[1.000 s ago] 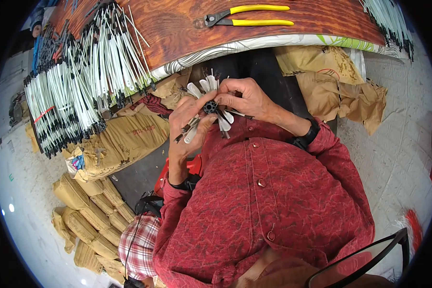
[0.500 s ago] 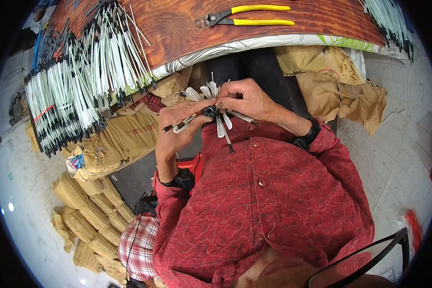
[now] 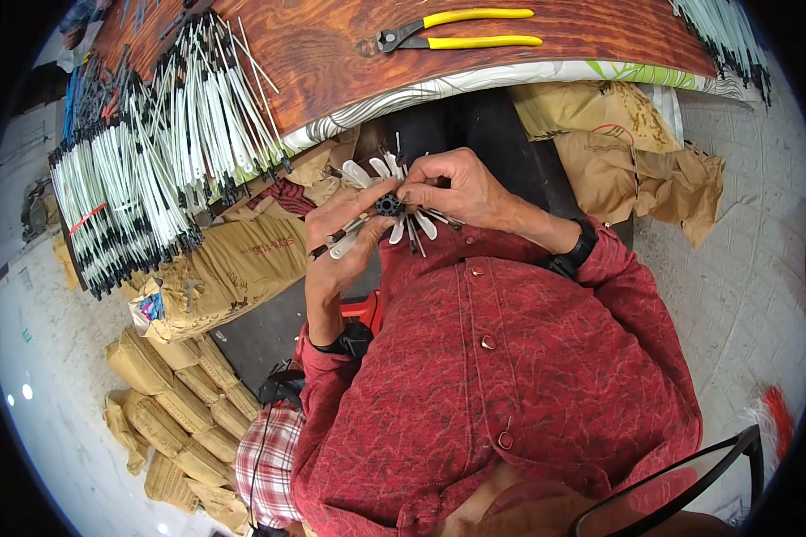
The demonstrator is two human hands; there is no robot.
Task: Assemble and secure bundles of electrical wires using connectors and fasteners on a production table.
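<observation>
Hub: small black hub (image 3: 387,205) with white ribs fanning out, held at chest height between both hands.
Right hand: right hand (image 3: 452,186) above-right, fingertips pinched on hub.
Left hand: left hand (image 3: 342,243) below-left, closed around loose ribs (image 3: 340,240).
Sacks: tan paper sacks (image 3: 233,264) left; crumpled ones (image 3: 636,152) right.
Table: yellow-handled pliers (image 3: 461,27) on wooden tabletop (image 3: 331,54).

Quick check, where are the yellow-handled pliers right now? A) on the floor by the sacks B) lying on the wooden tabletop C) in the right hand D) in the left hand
B: the yellow-handled pliers lie untouched on the wooden tabletop, while both the left hand and right hand work a small black hub with white spokes below the table edge.
</observation>
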